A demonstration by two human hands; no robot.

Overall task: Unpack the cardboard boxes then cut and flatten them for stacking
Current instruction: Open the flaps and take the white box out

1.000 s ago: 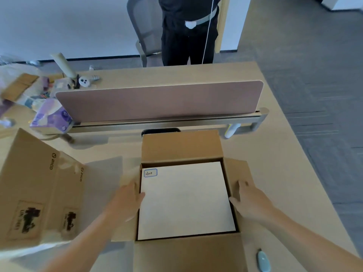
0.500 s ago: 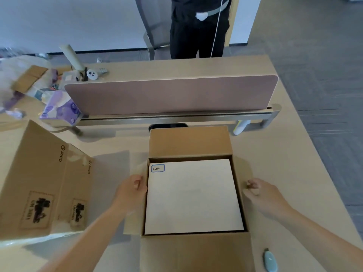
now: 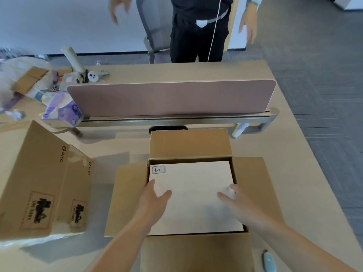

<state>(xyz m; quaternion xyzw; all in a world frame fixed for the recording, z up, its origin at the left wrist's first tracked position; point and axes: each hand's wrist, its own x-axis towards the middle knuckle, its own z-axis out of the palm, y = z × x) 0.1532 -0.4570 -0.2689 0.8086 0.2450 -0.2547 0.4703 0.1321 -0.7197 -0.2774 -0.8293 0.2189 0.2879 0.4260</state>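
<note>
Cardboard box [image 3: 188, 144]: left hand [image 3: 155, 199], right hand [image 3: 239, 201] flat, released, over white panel [image 3: 196, 177]; blue cutter [image 3: 269, 262] beside.

Open cardboard box [image 3: 190, 146], flaps splayed, white inner box [image 3: 193, 193] inside.

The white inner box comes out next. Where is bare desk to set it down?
Widest: the desk right of the open box's right flap, out to the desk edge, beyond the blue cutter. A narrower strip runs between left flap and PICO box. Far left is crowded with packets.
</note>
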